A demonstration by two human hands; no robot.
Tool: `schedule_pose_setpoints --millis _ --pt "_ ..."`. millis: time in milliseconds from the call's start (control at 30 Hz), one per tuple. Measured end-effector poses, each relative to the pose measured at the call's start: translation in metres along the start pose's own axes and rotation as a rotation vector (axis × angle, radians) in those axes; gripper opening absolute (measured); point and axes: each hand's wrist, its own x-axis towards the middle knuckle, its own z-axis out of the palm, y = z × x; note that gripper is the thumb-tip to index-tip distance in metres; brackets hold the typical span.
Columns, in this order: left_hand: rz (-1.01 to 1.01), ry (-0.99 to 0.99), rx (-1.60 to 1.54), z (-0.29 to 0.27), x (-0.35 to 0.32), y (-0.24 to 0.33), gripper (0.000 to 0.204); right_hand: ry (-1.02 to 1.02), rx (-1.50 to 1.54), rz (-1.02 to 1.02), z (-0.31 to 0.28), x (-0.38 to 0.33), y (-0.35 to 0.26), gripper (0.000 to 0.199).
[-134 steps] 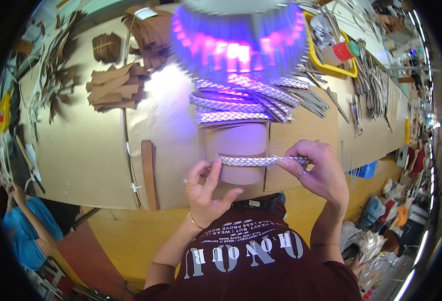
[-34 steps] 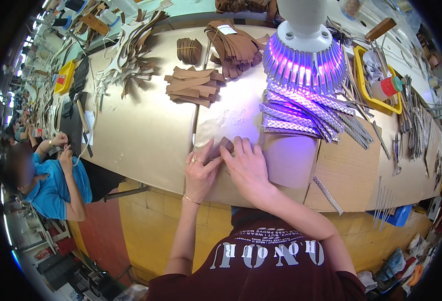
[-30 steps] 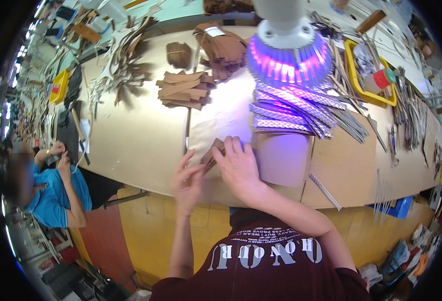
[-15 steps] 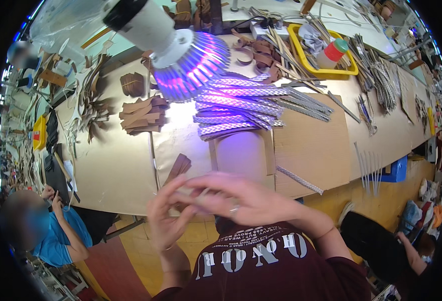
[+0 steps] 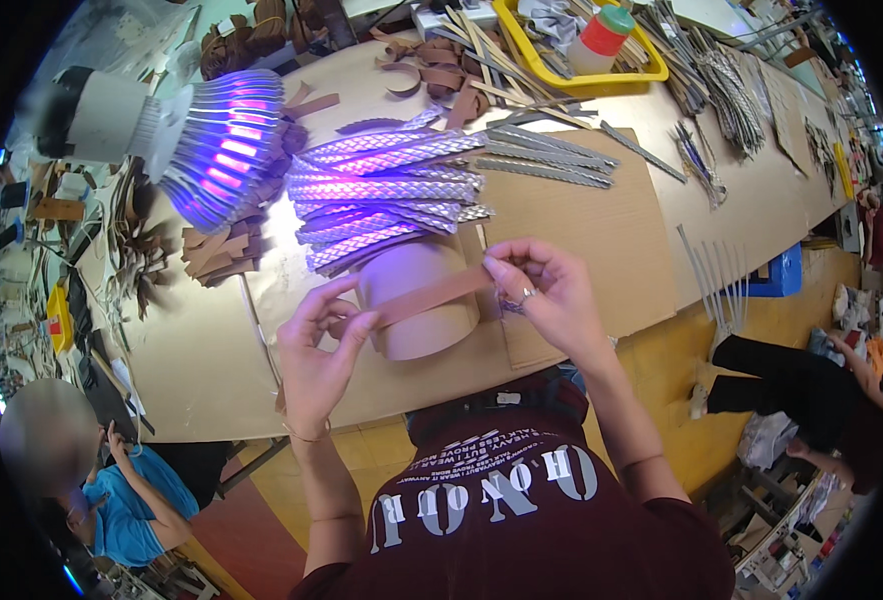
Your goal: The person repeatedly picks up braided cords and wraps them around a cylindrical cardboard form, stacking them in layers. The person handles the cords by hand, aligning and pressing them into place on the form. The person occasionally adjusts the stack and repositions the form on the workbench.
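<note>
A flat brown strip [image 5: 431, 298] is stretched between my two hands, slanting up to the right. My left hand [image 5: 323, 345] pinches its left end between thumb and fingers. Its right end is pinched by my right hand [image 5: 553, 295], which wears a ring. Under the strip is a tan, rounded cardboard-like form [image 5: 421, 338] at the table's near side. Just beyond lies a thick bundle of silvery braided straps [image 5: 391, 185], lit purple. Part of a braided piece shows beneath my right hand, mostly hidden.
A lamp [image 5: 226, 150] with a finned head hangs at the left. Brown strips [image 5: 223, 252] are piled below it. A yellow tray [image 5: 651, 72] holds a red-and-green-topped bottle [image 5: 601, 40]. A cardboard sheet [image 5: 601, 230] lies right. A person in blue [image 5: 136, 500] sits left.
My hands were close together near my body; they have moved forward and apart, with the brown strip now drawn out between them. The view has shifted, so the lamp appears farther left.
</note>
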Motion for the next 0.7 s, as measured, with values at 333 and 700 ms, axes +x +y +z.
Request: schedule_pose_setpoints --millis 333,700 --pt "0.012 0.389 0.012 0.005 -0.021 -0.027 0.03 0.137 -0.736 -0.424 -0.03 0.004 -0.028 0.049" --pt "-0.182 0.293 -0.427 0.019 0.016 -0.045 0.059 -0.805 -1.205 -0.542 0.039 0.158 -0.13 0.126"
